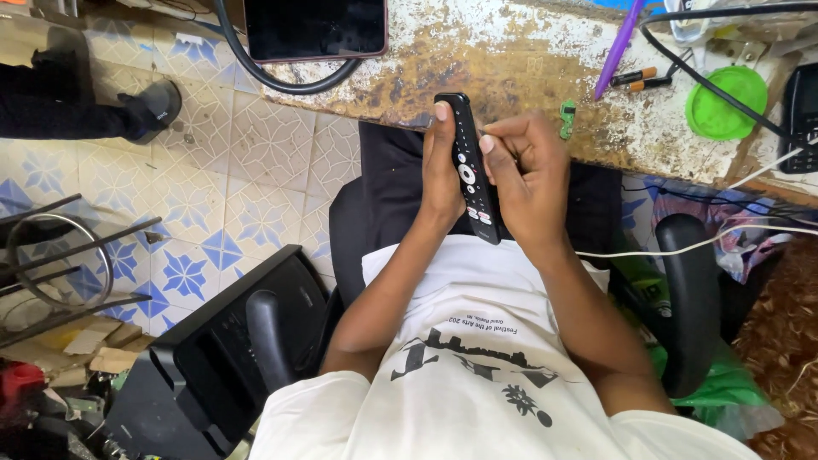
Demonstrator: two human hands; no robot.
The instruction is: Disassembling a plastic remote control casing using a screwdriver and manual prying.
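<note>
From my remote seat I saw a worn wooden workbench [528,60], its top stained with rust-brown and white patches, standing over a floor of pale tiles with blue star patterns [213,179]. A dark tablet with a blank screen [315,28] lay at the bench's far edge beside a looped black cable [281,78]; near the right end sat a round green plastic lid [724,102], a purple stick [619,47] and two small markers [639,79]. Just off the bench's near edge, above the lap, the left hand [443,170] was clamped around a slim black remote control [473,166], thumb at its top. The right hand [528,175] pinched its fingers together against the remote's right side. Black chair armrests [690,298] flanked the white shirt.
</note>
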